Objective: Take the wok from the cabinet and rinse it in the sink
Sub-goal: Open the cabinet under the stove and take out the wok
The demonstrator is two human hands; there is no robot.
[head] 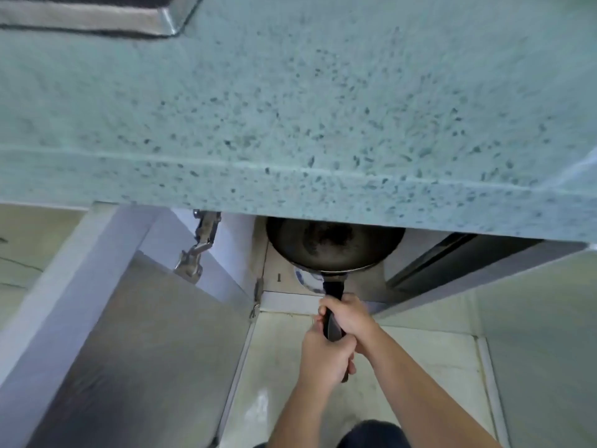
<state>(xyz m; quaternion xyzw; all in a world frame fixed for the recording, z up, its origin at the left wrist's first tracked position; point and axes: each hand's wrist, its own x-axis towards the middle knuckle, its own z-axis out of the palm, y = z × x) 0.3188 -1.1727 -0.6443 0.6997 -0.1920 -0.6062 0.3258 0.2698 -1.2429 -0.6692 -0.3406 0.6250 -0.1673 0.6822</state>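
A dark round wok [332, 244] sits half out of the open cabinet below the speckled green countertop [290, 108], its far side hidden under the counter edge. Its black handle [332, 315] points toward me. My right hand [347, 315] grips the handle nearer the bowl, and my left hand [324, 357] grips the handle's end just behind it. A corner of the steel sink [97, 17] shows at the top left.
The left cabinet door [129, 334] stands swung open on a metal hinge [197, 250]. The right door [484, 279] is open too. A white dish with blue marks [307, 279] lies under the wok. Pale floor tiles [436, 367] lie below.
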